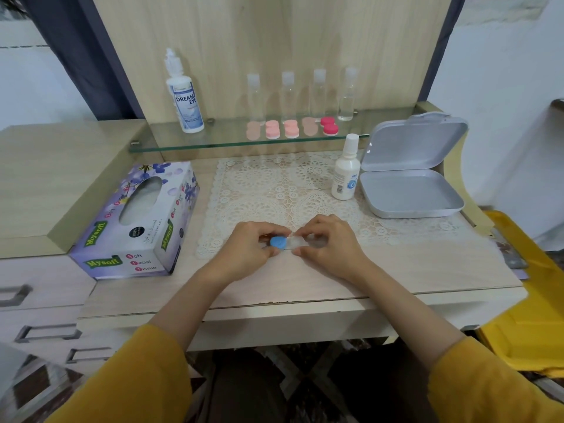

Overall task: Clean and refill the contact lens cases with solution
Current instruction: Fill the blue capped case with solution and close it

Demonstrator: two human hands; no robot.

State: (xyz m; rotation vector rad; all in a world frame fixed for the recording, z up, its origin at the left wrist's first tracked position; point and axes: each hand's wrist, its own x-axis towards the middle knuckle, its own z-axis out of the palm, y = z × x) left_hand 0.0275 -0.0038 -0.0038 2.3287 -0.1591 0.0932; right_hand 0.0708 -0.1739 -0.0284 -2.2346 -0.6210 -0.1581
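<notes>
A contact lens case [286,242] with a blue cap on its left well and a white cap on its right well lies at the front of the lace mat [283,187]. My left hand [247,251] pinches the blue-capped end. My right hand [328,242] has its fingers closed around the white-capped end. A small white solution bottle [345,172] stands on the mat at the right. A large solution bottle [183,96] stands on the glass shelf [213,138]. Several pink lens cases [290,129] sit on that shelf.
A tissue box [137,221] lies left of the mat. An open grey tin [412,178] sits at the right. Several clear bottles [317,93] line the shelf's back. Drawers [39,300] are at the lower left, and a yellow object [534,300] is at the right edge.
</notes>
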